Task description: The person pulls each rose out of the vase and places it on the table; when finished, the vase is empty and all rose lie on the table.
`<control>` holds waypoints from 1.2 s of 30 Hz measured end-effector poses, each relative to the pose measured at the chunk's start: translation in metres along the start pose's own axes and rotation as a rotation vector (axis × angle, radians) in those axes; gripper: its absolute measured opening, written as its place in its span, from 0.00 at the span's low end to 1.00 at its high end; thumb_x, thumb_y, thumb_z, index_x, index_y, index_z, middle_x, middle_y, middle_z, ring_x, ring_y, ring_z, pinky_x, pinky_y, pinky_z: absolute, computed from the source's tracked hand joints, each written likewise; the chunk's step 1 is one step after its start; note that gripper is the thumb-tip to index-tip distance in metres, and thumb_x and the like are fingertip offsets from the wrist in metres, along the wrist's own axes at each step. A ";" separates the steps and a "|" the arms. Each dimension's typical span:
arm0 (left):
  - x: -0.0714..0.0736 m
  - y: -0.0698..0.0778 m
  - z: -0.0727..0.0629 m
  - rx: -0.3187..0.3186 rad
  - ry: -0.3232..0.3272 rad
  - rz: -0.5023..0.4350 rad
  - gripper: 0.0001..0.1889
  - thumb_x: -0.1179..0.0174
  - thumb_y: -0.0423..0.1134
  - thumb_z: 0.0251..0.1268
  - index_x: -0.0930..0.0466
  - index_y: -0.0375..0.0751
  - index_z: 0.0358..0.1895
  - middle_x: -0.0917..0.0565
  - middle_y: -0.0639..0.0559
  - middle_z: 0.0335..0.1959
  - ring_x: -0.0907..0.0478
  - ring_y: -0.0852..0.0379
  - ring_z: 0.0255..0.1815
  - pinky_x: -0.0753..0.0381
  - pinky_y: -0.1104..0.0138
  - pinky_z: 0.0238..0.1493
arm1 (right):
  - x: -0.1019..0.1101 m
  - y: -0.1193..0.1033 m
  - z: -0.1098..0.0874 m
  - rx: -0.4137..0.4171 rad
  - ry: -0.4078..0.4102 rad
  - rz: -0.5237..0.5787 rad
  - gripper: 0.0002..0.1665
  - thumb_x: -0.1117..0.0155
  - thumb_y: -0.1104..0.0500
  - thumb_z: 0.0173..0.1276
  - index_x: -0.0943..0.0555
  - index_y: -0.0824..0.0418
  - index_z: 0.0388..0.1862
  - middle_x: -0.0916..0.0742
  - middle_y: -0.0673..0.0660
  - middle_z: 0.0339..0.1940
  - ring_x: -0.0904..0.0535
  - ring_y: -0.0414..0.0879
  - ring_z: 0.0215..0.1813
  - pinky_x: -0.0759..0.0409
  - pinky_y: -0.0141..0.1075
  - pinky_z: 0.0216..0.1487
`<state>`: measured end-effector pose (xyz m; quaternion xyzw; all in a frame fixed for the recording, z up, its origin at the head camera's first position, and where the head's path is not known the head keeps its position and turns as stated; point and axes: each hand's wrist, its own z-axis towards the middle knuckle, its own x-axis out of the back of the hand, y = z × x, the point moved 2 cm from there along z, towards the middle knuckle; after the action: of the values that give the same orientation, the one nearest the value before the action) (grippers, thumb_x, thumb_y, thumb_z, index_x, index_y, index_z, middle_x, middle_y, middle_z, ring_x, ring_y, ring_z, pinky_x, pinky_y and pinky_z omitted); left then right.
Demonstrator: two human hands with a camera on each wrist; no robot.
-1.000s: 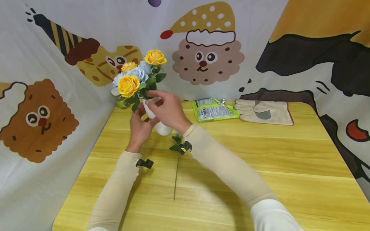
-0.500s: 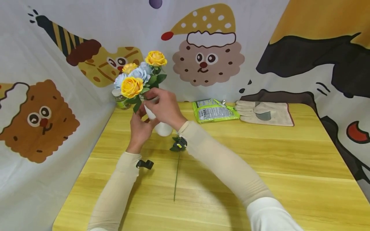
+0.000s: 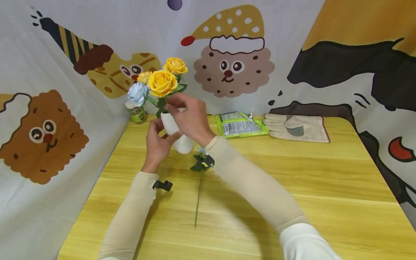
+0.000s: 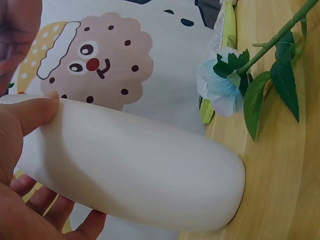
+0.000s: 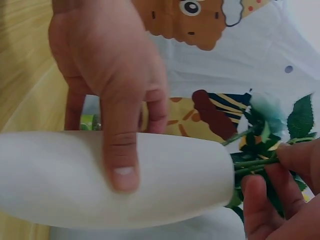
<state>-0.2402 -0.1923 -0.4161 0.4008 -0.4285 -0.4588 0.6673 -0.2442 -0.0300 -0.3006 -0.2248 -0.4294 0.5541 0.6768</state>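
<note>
The left hand (image 3: 158, 144) grips a white vase (image 4: 150, 165), thumb on one side and fingers on the other. The vase stands on the table, appearing slightly tilted in the head view. Just above its mouth, the right hand (image 3: 193, 117) pinches a green rose stem (image 5: 257, 162) between thumb and fingers. Out of the vase rise several roses: a large yellow rose (image 3: 162, 83) in front, another yellow rose (image 3: 175, 65) behind it, and a light blue rose (image 3: 138, 94) at the left. A single blue rose (image 4: 220, 82) with a long stem lies on the table by the vase.
A small jar with a green label (image 3: 136, 112) stands at the back left corner. Along the back edge lie a green packet (image 3: 242, 124) and a pale work glove (image 3: 297, 127). A cartoon-print cloth (image 3: 130, 21) hangs behind the wooden table (image 3: 292, 173).
The front yellow rose has moved up and to the right, now covering blue blooms behind it. The right hand's fingers have shifted slightly at the stems. The left hand keeps its hold on the vase.
</note>
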 end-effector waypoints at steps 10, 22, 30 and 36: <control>0.000 0.001 -0.001 0.047 -0.012 0.014 0.41 0.21 0.47 0.61 0.34 0.42 0.72 0.25 0.44 0.67 0.26 0.49 0.68 0.22 0.45 0.69 | 0.021 -0.007 0.001 0.066 0.130 0.098 0.05 0.29 0.61 0.74 0.14 0.62 0.43 0.08 0.57 0.43 0.08 0.47 0.43 0.12 0.31 0.47; 0.000 -0.002 -0.007 0.026 0.039 0.006 0.40 0.22 0.46 0.62 0.32 0.44 0.75 0.27 0.45 0.70 0.27 0.48 0.69 0.21 0.45 0.67 | 0.056 -0.004 -0.003 0.215 0.325 0.377 0.08 0.31 0.67 0.74 0.16 0.72 0.46 0.11 0.68 0.39 0.08 0.49 0.35 0.09 0.45 0.37; 0.001 -0.005 -0.007 0.006 0.021 -0.016 0.40 0.22 0.44 0.62 0.31 0.46 0.75 0.25 0.49 0.69 0.26 0.50 0.68 0.21 0.45 0.67 | 0.079 0.010 -0.012 0.190 0.459 0.441 0.09 0.33 0.67 0.76 0.21 0.72 0.49 0.11 0.61 0.38 0.08 0.44 0.35 0.09 0.43 0.36; 0.002 -0.004 -0.004 -0.024 0.025 -0.017 0.38 0.21 0.43 0.61 0.29 0.46 0.73 0.22 0.48 0.67 0.24 0.52 0.66 0.20 0.45 0.65 | 0.098 0.025 -0.019 0.163 0.524 0.484 0.11 0.36 0.62 0.79 0.25 0.62 0.56 0.12 0.67 0.41 0.08 0.48 0.32 0.10 0.44 0.34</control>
<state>-0.2368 -0.1946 -0.4205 0.4018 -0.4112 -0.4647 0.6735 -0.2405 0.0726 -0.2979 -0.3996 -0.1301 0.6543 0.6287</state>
